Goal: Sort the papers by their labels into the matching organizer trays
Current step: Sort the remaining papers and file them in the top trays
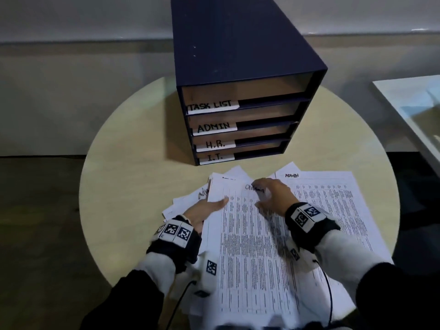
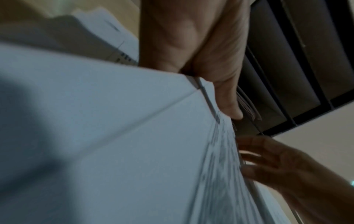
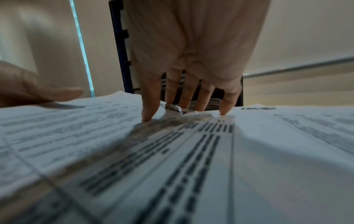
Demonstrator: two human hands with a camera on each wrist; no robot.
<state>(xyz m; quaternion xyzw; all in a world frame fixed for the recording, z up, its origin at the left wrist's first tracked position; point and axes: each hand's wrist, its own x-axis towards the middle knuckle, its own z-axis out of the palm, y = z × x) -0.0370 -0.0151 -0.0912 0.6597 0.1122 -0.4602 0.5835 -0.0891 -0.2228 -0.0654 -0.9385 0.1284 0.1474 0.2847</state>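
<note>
A dark blue organizer [image 1: 238, 67] stands at the back of the table, its trays labelled TASK LIST [image 1: 212, 106], ADMIN [image 1: 213, 127], H.R. [image 1: 215, 144] and I.T. [image 1: 215, 157]. Printed papers lie fanned in front of it. My left hand [image 1: 207, 209] pinches the left edge of the top sheet [image 1: 250, 246], thumb [image 2: 228, 106] on top and fingers hidden beneath. My right hand [image 1: 271, 194] presses spread fingertips [image 3: 147, 116] on that sheet's upper part, partly covering its handwritten label. A sheet marked ADMIN [image 1: 333, 198] lies to the right. More sheets [image 1: 188, 201] poke out at the left.
The round beige table [image 1: 133, 163] has bare surface left of the organizer and papers. A white surface [image 1: 409, 103] juts in at the right edge. Dark floor surrounds the table. Cables [image 1: 329, 294] hang from my wrist bands.
</note>
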